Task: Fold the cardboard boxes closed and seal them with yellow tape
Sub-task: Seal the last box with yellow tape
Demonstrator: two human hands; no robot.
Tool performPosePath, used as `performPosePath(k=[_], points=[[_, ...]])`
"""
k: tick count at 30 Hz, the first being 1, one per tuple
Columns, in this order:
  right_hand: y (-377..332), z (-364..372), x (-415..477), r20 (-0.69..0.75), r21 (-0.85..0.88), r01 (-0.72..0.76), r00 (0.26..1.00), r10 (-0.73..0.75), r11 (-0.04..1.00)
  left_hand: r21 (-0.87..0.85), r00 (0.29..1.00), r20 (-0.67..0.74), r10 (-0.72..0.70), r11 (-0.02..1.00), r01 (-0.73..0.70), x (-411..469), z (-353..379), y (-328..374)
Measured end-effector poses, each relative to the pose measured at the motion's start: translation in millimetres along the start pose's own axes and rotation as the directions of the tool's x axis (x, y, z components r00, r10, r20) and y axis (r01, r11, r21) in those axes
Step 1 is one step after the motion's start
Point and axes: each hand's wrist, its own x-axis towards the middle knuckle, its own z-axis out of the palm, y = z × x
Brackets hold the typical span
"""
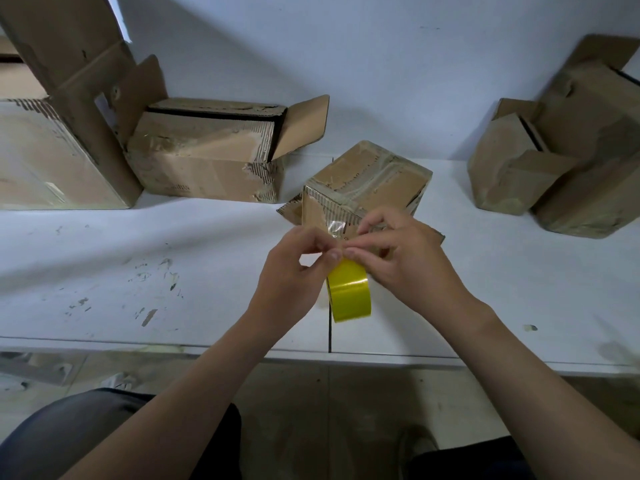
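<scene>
A roll of yellow tape [349,292] hangs between my hands above the white table [173,271]. My left hand [294,271] pinches the top of the roll with thumb and fingers. My right hand [405,258] pinches the roll's top edge right beside the left fingertips. Just behind my hands stands a small worn cardboard box [367,181], its top folded shut and covered with old clear tape. A flap sticks out at its lower left.
A long box with open end flaps [207,157] lies at the back left, next to a large box with raised flaps [59,133]. Two crumpled boxes [568,150] stand at the right. The table's front edge runs below my wrists; my knees show beneath.
</scene>
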Motion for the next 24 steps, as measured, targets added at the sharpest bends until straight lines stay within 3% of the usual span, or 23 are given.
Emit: performPosePath(k=[3, 5, 7, 9, 16, 19, 24], points=[[-2, 1, 2, 0.018, 0.021, 0.002, 1.0, -0.003, 1.0, 0.017, 0.996, -0.086, -0.01, 1.0, 0.011, -1, -3, 1], [-4, 4, 3, 0.022, -0.001, -0.012, 1.0, 0.012, 1.0, 0.024, 0.981, -0.155, -0.12, 0.992, 0.125, -1, -6, -1], [-4, 7, 4, 0.016, -0.007, -0.026, 1.0, 0.026, 1.0, -0.169, 0.927, -0.042, -0.372, 0.917, 0.36, -1, -9, 0], [-6, 12, 6, 0.018, 0.009, -0.043, 0.999, 0.043, 0.999, -0.368, 0.855, 0.124, -0.504, 0.777, 0.511, -1, -9, 2], [-21, 28, 24, -0.044, 0.017, -0.219, 0.975, 0.219, 0.976, -0.338, 0.881, -0.013, -0.474, 0.831, 0.442, -5, -34, -2], [-35, 39, 27, 0.055, 0.19, -0.239, 0.971, 0.233, 0.952, -0.295, 0.871, -0.079, -0.486, 0.846, 0.445, -12, -47, -7], [-57, 64, 28, 0.14, 0.14, -0.168, 0.979, 0.149, 0.976, 0.085, 0.913, -0.156, -0.377, 0.916, 0.393, -14, -85, -21]])
